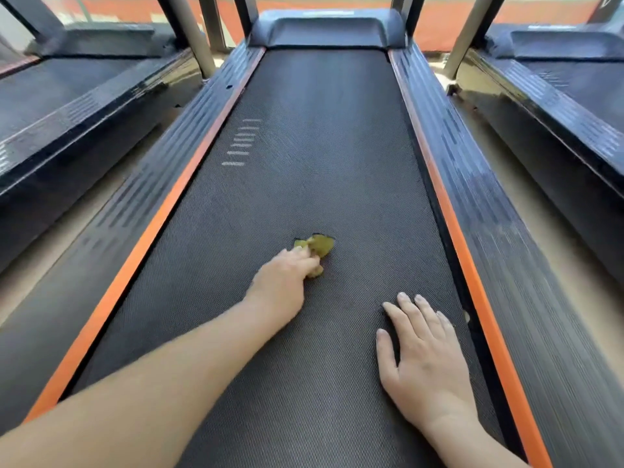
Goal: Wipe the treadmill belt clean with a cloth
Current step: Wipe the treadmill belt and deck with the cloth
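Left hand (287,282) fingers clamp the bunched cloth (319,245), likely soft and light; right hand (422,359) flat, fingers apart, on belt (304,130)

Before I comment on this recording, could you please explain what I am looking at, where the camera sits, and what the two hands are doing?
There is no robot here. A person wears one wide-angle camera on the head, looking forward and down, so you see their own arms reaching in from the bottom edge.

The long dark surface is a treadmill belt. It is edged by orange strips and black side rails, with the motor cover at the far end.

The left hand grips a small crumpled yellow-green cloth against the middle of the belt. The right hand lies flat on the belt with straight fingers, holding nothing; it seems to brace the person.

A few short pale marks show further up the belt on the left. Another treadmill stands on the left and another on the right.
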